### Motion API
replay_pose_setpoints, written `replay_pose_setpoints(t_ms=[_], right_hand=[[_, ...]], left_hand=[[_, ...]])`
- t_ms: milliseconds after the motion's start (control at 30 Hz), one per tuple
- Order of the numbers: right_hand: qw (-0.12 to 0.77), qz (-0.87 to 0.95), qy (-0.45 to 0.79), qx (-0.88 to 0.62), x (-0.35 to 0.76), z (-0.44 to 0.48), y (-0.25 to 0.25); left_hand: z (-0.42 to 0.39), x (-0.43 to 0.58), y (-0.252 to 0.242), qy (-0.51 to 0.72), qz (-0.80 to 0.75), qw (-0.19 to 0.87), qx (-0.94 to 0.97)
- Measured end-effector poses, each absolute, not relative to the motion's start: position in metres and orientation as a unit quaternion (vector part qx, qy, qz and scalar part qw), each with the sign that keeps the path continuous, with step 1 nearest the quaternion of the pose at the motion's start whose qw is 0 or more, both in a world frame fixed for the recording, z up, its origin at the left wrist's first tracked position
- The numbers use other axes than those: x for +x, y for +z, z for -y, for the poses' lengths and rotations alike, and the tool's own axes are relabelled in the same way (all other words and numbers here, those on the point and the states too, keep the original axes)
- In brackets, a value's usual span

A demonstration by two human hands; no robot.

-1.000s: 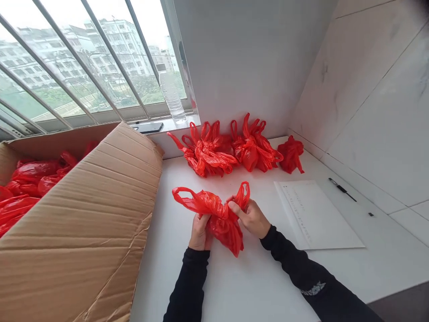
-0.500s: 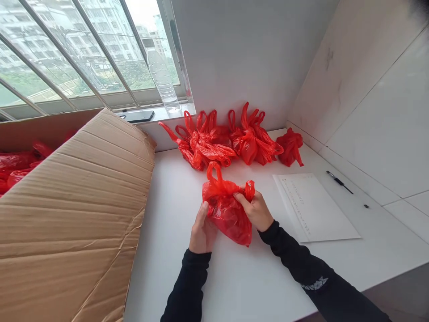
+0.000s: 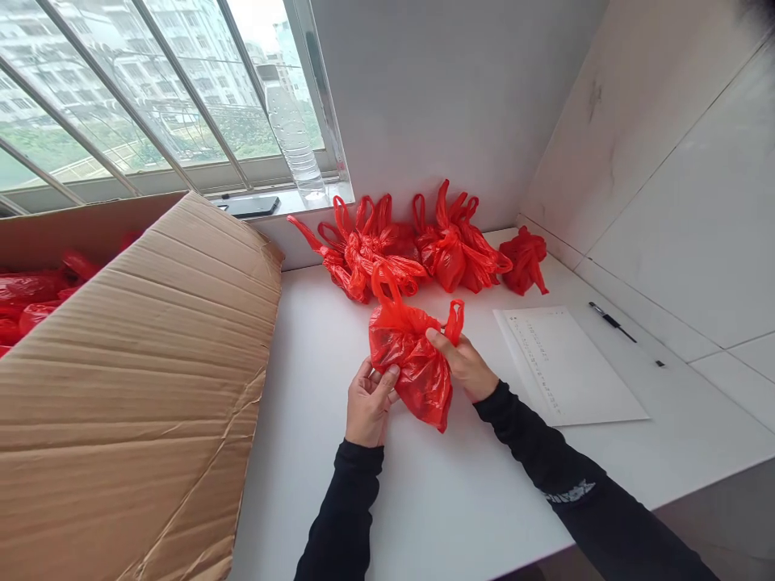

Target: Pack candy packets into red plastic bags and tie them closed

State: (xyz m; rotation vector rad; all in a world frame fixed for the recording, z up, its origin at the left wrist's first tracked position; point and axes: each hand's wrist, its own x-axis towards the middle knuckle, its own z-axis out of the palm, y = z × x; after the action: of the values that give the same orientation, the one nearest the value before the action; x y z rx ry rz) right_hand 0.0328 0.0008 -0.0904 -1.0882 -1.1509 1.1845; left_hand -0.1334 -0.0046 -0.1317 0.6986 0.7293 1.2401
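A red plastic bag (image 3: 415, 355), filled and with two loop handles standing up, is held over the white table. My left hand (image 3: 370, 401) grips its lower left side, thumb on the front of the plastic. On the right side, just below the right handle, my right hand (image 3: 463, 363) pinches the bag with the thumb in front. Behind it, against the wall, sit a cluster of red bags (image 3: 369, 254), a second cluster (image 3: 454, 254) and a single smaller red bag (image 3: 525, 260). What the held bag contains is hidden.
At the left a large cardboard box (image 3: 151, 387) has red bags (image 3: 30, 294) inside. On the sill are a phone (image 3: 251, 207) and a water bottle (image 3: 294, 137). Paper sheets (image 3: 575, 371), a pen (image 3: 611, 321) and a black cap (image 3: 659, 364) lie right on the table (image 3: 436, 508).
The held bag has risen slightly and its neck looks wider. My left hand's thumb has moved right, onto the front of the bag. The right handle now stands up as an open loop.
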Motion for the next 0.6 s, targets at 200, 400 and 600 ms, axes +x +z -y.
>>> replay_pose_setpoints(t_ms=[200, 400, 600], right_hand=[[0.488, 0.557, 0.486, -0.464, 0.0306, 0.0037, -0.0893], [0.488, 0.579, 0.460, -0.463, 0.0330, 0.0012, -0.0904], [0.499, 0.570, 0.457, -0.467, 0.0319, 0.0020, -0.0894]], left_hand=[[0.0045, -0.1369, -0.1312, 0.583, -0.334, 0.680, 0.293], [0.0035, -0.1369, -0.1316, 0.598, -0.314, 0.683, 0.279], [0.0016, -0.1342, -0.1357, 0.610, -0.317, 0.683, 0.248]])
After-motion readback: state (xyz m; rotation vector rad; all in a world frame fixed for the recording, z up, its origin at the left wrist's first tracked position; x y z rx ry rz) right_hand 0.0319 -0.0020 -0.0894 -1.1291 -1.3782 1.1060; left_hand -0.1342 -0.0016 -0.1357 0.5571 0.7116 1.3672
